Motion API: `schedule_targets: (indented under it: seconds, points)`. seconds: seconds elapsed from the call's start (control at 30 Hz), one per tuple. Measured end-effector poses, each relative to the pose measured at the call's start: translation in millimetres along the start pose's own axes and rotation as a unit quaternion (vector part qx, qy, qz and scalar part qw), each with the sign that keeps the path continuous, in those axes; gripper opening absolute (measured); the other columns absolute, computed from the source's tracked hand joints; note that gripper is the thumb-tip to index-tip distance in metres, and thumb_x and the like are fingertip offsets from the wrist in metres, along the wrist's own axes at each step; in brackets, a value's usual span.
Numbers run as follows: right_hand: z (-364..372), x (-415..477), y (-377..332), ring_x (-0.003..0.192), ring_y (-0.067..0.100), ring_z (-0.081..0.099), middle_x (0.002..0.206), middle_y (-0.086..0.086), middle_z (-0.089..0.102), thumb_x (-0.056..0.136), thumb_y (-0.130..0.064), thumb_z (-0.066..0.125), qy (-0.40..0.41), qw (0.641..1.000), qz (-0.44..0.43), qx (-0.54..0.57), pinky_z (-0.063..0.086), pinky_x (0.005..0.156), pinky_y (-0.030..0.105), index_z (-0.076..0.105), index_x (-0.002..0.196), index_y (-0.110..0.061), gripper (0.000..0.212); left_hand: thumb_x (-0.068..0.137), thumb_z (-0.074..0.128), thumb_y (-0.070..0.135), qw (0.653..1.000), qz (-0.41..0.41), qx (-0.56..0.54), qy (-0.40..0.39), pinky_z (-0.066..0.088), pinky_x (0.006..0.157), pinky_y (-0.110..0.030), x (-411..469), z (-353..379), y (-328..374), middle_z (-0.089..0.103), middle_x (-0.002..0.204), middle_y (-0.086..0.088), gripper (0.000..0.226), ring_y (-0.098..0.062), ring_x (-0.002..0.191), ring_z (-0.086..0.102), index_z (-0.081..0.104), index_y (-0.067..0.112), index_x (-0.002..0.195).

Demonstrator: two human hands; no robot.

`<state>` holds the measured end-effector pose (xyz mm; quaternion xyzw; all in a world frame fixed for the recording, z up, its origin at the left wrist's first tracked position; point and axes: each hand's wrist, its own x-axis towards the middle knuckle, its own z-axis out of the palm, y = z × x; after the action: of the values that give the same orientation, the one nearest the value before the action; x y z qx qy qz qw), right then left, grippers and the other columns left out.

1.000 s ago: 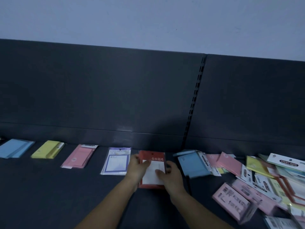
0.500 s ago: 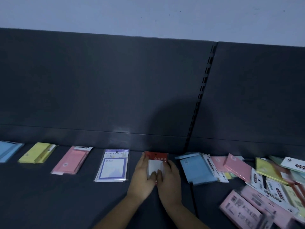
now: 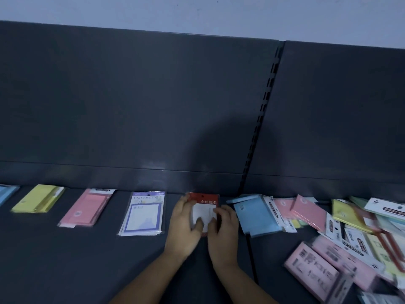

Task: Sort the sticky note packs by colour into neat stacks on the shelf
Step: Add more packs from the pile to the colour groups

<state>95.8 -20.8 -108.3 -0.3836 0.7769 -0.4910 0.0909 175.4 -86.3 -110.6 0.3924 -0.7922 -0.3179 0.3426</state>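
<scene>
Red pack (image 3: 204,201): flat on the dark shelf (image 3: 65,266), close to the back panel (image 3: 131,106), just right of the purple-bordered stack (image 3: 143,213) with a gap between them.
Left hand (image 3: 184,227): thumb on the pack's white face, fingers curled round its left edge, so it is gripping the pack.
Right hand (image 3: 223,231): mirrors the other, thumb on the face and fingers wrapped at the right edge, gripping too.
Sorted row: blue stack (image 3: 6,194) cut off at the far left, then yellow stack (image 3: 37,199), pink stack (image 3: 87,208) and the purple-bordered one, each apart from its neighbour.
Unsorted heap (image 3: 355,233): pink, yellow, blue and white-carded packs overlapping to the right, partly blurred. A blue pack (image 3: 256,216) lies just beside the right hand.
Step in hand: setting down and squaring the red pack, as I read it — the first of a red spot in the row. Whether more than one pack lies there I cannot tell.
Next move: calls for releasing without dragging the pack askew, then reaching right into the heap. The wrappers look slick — one pack wants lifting cleanly, so the heap does not slide.
</scene>
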Motion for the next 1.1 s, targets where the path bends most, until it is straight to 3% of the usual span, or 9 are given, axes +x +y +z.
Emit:
schedule_targets:
  seconds: [0.1, 0.17, 0.27, 0.33, 0.47, 0.6, 0.77, 0.93, 1.1]
  points:
    - [-17.7, -8.1, 1.5, 0.095, 0.017, 0.054, 0.098, 0.002, 0.057, 0.08, 0.012, 0.052, 0.091, 0.991, 0.049, 0.089, 0.038, 0.082, 0.017, 0.058, 0.09, -0.019, 0.033, 0.079, 0.06, 0.002, 0.997, 0.064, 0.042, 0.019, 0.03, 0.096, -0.021, 1.1, 2.9, 10.6, 0.058, 0.118, 0.0, 0.036, -0.02, 0.113, 0.051, 0.06, 0.012, 0.113]
    - [-35.4, -7.7, 5.0, 0.086, 0.014, 0.054, 0.098, 0.006, 0.058, 0.082, 0.009, 0.051, 0.155, 0.952, 0.175, 0.197, 0.041, 0.077, 0.018, 0.057, 0.092, -0.019, 0.031, 0.083, 0.056, 0.001, 0.998, 0.055, -0.014, 0.002, 0.038, 0.091, -0.022, 3.9, 12.2, 27.7, 0.06, 0.109, 0.006, 0.035, -0.015, 0.103, 0.055, 0.059, 0.016, 0.115]
    - [-65.9, 3.4, 13.8, 0.077, 0.019, 0.053, 0.088, 0.009, 0.058, 0.085, 0.003, 0.05, 0.191, 0.847, 0.362, 0.339, 0.045, 0.072, 0.03, 0.057, 0.108, 0.0, 0.025, 0.09, 0.053, 0.007, 0.994, -0.015, -0.094, -0.052, 0.033, 0.101, -0.018, 17.7, 33.9, 55.7, 0.048, 0.131, 0.001, 0.049, -0.015, 0.121, 0.046, 0.042, 0.016, 0.137]
    - [-83.5, 10.1, 18.0, 0.065, 0.016, 0.048, 0.077, 0.008, 0.054, 0.085, 0.002, 0.048, 0.171, 0.822, 0.391, 0.376, 0.041, 0.059, 0.026, 0.056, 0.109, 0.001, 0.025, 0.093, 0.051, 0.018, 0.989, -0.063, -0.095, -0.09, 0.025, 0.103, -0.018, 31.1, 46.9, 68.1, 0.037, 0.141, -0.001, 0.05, -0.016, 0.131, 0.036, 0.037, 0.015, 0.141]
    - [-105.9, 21.0, 25.6, 0.063, 0.014, 0.046, 0.073, 0.005, 0.052, 0.087, -0.002, 0.053, 0.122, 0.81, 0.418, 0.393, 0.036, 0.055, 0.024, 0.058, 0.099, -0.006, 0.014, 0.097, 0.044, 0.026, 0.981, -0.089, -0.066, -0.159, 0.039, 0.081, -0.025, 44.4, 58.9, 82.3, 0.063, 0.113, -0.016, 0.034, -0.026, 0.104, 0.057, 0.065, -0.001, 0.096]
    - [-116.1, 32.4, 27.9, 0.053, 0.013, 0.04, 0.061, 0.005, 0.047, 0.083, -0.01, 0.065, 0.06, 0.804, 0.446, 0.388, 0.034, 0.049, 0.025, 0.06, 0.076, -0.008, 0.01, 0.093, 0.054, 0.02, 0.987, -0.105, -0.051, -0.111, 0.032, 0.058, -0.026, 38.8, 65.1, 87.0, 0.049, 0.065, -0.008, 0.04, -0.019, 0.066, 0.048, 0.051, 0.004, 0.057]
    - [-115.1, 38.5, 28.7, 0.051, 0.014, 0.039, 0.063, 0.005, 0.049, 0.083, -0.007, 0.067, 0.053, 0.84, 0.412, 0.35, 0.03, 0.044, 0.024, 0.056, 0.068, -0.007, 0.018, 0.079, 0.071, 0.012, 0.988, -0.127, -0.016, -0.083, 0.041, 0.072, -0.021, 37.9, 73.3, 90.4, 0.056, 0.093, -0.007, 0.012, -0.02, 0.086, 0.057, 0.067, 0.003, 0.087]
    - [-127.3, 36.7, 34.7, 0.058, 0.012, 0.047, 0.065, 0.003, 0.054, 0.085, -0.004, 0.062, 0.048, 0.843, 0.381, 0.377, 0.036, 0.051, 0.022, 0.059, 0.068, -0.006, 0.017, 0.072, 0.078, 0.015, 0.98, -0.161, -0.055, -0.106, 0.042, 0.095, -0.03, 40.9, 74.8, 91.7, 0.045, 0.112, -0.006, 0.043, -0.02, 0.109, 0.046, 0.057, 0.013, 0.11]
    - [-138.8, 35.3, 41.6, 0.071, 0.017, 0.058, 0.079, 0.004, 0.064, 0.087, -0.009, 0.062, 0.012, 0.842, 0.36, 0.402, 0.05, 0.064, 0.029, 0.066, 0.089, -0.007, 0.005, 0.07, 0.08, 0.012, 0.96, -0.182, -0.149, -0.148, 0.046, 0.069, -0.012, 36.6, 68.7, 92.8, 0.06, 0.101, -0.001, 0.048, -0.01, 0.089, 0.057, 0.055, 0.009, 0.111]
